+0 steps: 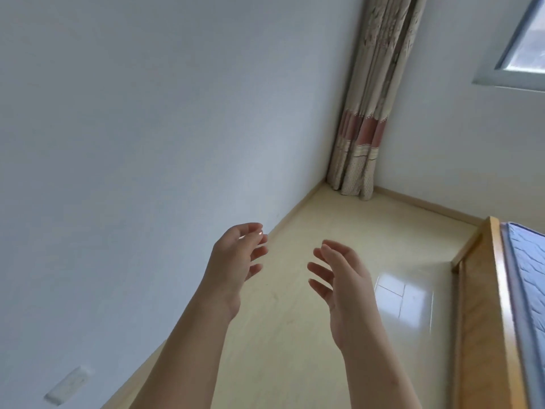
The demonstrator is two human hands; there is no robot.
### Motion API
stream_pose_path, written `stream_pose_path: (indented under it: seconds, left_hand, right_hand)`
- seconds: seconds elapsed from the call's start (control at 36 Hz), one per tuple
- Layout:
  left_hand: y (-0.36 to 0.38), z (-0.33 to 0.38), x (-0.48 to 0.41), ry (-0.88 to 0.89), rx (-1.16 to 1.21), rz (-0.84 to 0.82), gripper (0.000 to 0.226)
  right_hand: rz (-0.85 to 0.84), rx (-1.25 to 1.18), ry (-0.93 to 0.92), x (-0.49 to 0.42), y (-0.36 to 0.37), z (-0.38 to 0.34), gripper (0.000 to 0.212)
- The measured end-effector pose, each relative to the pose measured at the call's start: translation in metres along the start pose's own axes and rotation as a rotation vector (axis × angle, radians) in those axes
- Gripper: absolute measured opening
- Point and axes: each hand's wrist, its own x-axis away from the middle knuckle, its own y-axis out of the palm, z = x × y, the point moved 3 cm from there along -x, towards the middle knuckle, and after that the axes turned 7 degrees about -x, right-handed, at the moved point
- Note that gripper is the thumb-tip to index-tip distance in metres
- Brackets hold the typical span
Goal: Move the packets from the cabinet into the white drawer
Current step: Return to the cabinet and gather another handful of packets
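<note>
No packets, cabinet or white drawer appear in the head view. My left hand [236, 261] and my right hand [342, 278] are both raised in front of me over the pale floor, palms turned toward each other. The fingers of both hands are spread and loosely bent. Neither hand holds anything, and a gap of bare floor shows between them.
A plain white wall [132, 143] fills the left, with a socket plate [66, 386] low on it. A patterned curtain [368, 113] hangs in the far corner. A wooden bed frame [483, 320] with a blue mattress [530, 276] stands at the right, below a window [522, 42].
</note>
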Motion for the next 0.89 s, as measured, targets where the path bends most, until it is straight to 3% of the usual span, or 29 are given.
stream_pose_path:
  seconds: [0.14, 0.33, 0.56, 0.89]
  left_hand:
    - [0.061, -0.003, -0.075, -0.062, 0.04, -0.147, 0.014]
    - [0.164, 0.006, -0.187, -0.059, 0.01, -0.256, 0.013]
    - [0.285, 0.046, -0.306, -0.018, 0.001, -0.306, 0.013]
    - [0.406, 0.045, -0.503, -0.04, -0.045, -0.346, 0.013]
  right_hand:
    - [0.138, -0.021, 0.001, -0.075, -0.023, -0.008, 0.008]
    - [0.207, -0.045, -0.075, -0.205, -0.054, -0.053, 0.008]
    - [0.241, -0.038, -0.15, -0.36, -0.08, -0.128, 0.009]
    - [0.303, -0.024, -0.082, -0.573, -0.096, -0.142, 0.008]
